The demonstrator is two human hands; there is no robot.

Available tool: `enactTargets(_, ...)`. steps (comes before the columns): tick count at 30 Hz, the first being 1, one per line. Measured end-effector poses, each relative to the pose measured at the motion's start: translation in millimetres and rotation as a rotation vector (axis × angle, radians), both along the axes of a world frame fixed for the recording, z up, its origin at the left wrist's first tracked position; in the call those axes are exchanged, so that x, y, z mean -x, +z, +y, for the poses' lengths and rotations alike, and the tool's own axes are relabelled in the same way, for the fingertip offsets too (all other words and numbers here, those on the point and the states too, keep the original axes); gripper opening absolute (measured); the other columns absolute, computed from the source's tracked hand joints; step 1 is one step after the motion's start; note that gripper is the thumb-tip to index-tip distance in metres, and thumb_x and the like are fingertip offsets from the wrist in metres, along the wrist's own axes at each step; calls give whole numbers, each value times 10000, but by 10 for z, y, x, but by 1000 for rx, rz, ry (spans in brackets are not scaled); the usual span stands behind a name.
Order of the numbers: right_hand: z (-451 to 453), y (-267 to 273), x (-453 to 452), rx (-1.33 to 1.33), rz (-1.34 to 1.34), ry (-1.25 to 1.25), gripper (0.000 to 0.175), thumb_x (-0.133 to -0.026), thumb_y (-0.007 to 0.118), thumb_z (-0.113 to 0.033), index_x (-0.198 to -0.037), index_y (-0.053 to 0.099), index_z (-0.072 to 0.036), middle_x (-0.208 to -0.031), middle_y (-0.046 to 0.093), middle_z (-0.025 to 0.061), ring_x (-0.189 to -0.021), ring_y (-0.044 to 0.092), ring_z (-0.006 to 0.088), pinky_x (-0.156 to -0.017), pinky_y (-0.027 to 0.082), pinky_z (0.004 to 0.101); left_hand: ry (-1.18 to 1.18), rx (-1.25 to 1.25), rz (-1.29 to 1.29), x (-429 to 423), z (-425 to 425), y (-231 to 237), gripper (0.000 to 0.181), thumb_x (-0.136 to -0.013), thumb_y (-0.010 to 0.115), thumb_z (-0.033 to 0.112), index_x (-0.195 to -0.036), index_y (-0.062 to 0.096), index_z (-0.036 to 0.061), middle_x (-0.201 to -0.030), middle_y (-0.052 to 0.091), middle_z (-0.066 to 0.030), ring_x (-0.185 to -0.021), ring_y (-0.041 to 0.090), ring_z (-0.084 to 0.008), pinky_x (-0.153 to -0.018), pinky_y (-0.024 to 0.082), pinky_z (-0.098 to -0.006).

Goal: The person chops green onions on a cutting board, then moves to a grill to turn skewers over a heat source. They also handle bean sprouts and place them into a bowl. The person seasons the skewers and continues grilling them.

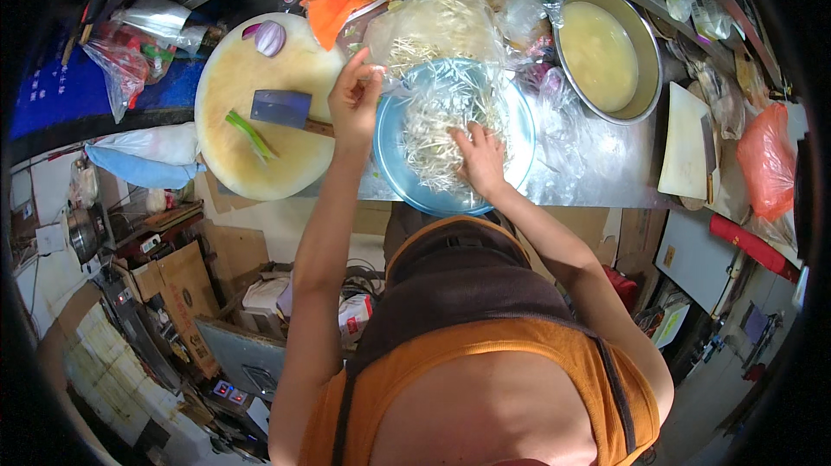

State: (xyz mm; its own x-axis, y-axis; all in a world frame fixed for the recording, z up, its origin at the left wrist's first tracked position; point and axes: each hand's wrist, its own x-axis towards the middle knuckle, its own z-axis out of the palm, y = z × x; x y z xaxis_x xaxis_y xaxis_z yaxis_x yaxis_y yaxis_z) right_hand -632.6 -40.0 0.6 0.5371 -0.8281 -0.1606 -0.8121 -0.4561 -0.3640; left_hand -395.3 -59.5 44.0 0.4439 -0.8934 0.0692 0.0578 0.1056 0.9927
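White bean sprouts (432,148) lie heaped in a blue plastic basin (393,164) at the front of the counter. A clear plastic bag (448,15), with more sprouts inside, reaches over the basin's far rim with its mouth toward me. My left hand (354,102) pinches the left edge of that bag between thumb and fingers. My right hand (483,161) is down among the sprouts in the basin, fingers spread and their tips partly buried. Whether it grips any sprouts is hidden.
Left of the basin, a round chopping board (227,161) carries a cleaver (280,108), green stalks (250,135) and a cut purple onion (269,38). A metal pot (654,76) of cloudy yellowish liquid stands at right. Farther right are a white cutting board (682,141), a knife (709,148) and a red bag (769,161).
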Motion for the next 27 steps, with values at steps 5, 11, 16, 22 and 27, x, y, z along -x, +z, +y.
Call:
enactTargets(5, -549, 474, -178, 30, -61, 158, 419, -694, 708, -121, -1102, 609, -122, -1282, 483, 122, -1222, 395, 342, -953, 333, 588, -64, -36, 7, 7, -19, 185, 403, -889, 587, 15, -1282, 497, 12, -987, 646, -20, -919, 571, -69, -841, 426, -217)
enactTargets(11, -1761, -180, -995, 93, -166, 71, 598, -726, 706, -234, -1281, 492, -182, -1296, 471, 129, -1232, 404, 366, -841, 347, 696, -115, -70, 40, 92, -209, 434, 420, -885, 586, 14, -1292, 485, 16, -982, 649, -30, -922, 572, -66, -829, 425, -209)
enactTargets(16, -1871, 58, -1303, 278, 512, 148, 671, -793, 644, -279, -1404, 371, -235, -1316, 452, 116, -1248, 411, 323, -845, 371, 689, -73, -10, 99, -79, -327, 454, 534, -883, 566, -11, -1382, 382, 34, -1008, 638, -43, -915, 571, -70, -832, 426, -206)
enactTargets(22, -1973, 49, -1549, -150, -7, 413, 499, -770, 650, -142, -1251, 522, -118, -1257, 532, 144, -1161, 508, 320, -894, 485, 414, -38, 75, 211, -61, -399, 509, 604, -875, 550, -40, -1424, 317, 52, -1048, 634, -66, -921, 574, -93, -856, 428, -230)
enactTargets(27, -2348, -347, -1070, -45, 272, 455, 806, -742, 702, -168, -1439, 305, -242, -1527, 189, 103, -1392, 221, 289, -1133, 219, 464, 63, 176, 302, -416, -489, 543, 602, -856, 549, -70, -1405, 342, 68, -1029, 664, -109, -1009, 607, -168, -912, 447, -287)
